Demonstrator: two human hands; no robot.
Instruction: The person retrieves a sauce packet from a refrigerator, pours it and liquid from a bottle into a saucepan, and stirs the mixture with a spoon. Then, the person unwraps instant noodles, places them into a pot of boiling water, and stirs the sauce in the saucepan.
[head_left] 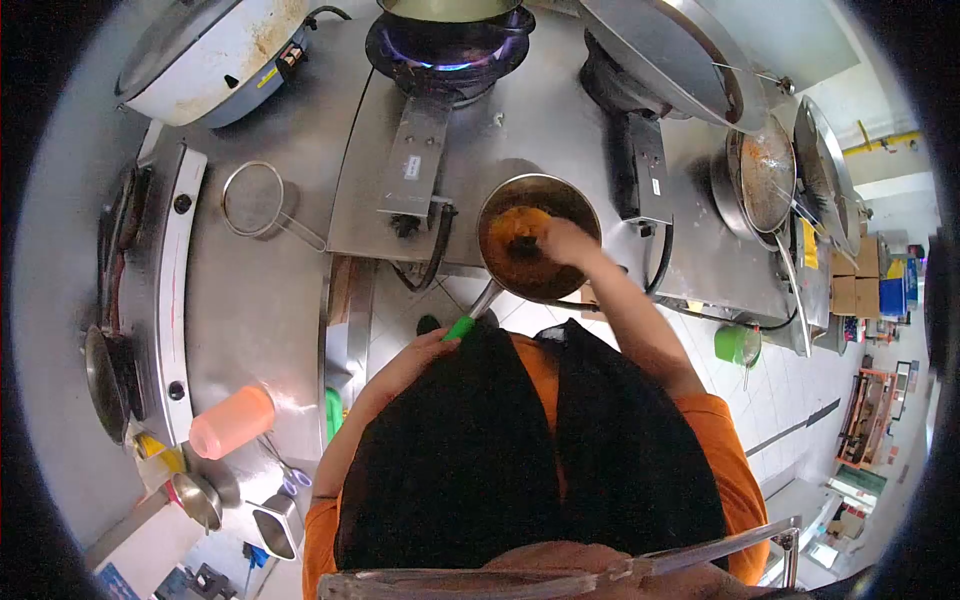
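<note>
My left hand (430, 350) is closed around the green grip of a metal pan (490, 215), held just in front of the counter's edge. Inside the pan is an orange-brown layer (520, 222) with a dark patch near its middle. My right hand (568, 243) reaches over the pan's right rim with its fingers curled down into it. What those fingers hold, if anything, is hidden. Near the left side of the counter lies a round wire strainer (252, 198), with its handle pointing toward the pan.
A lit burner (447, 62) with a pot on it stands behind the pan. A large wok (680, 55) sits to the right, near another strainer (766, 175). On the left are an orange-pink container (232, 422) and scissors (295, 480). A green bucket (737, 344) stands on the tiled floor.
</note>
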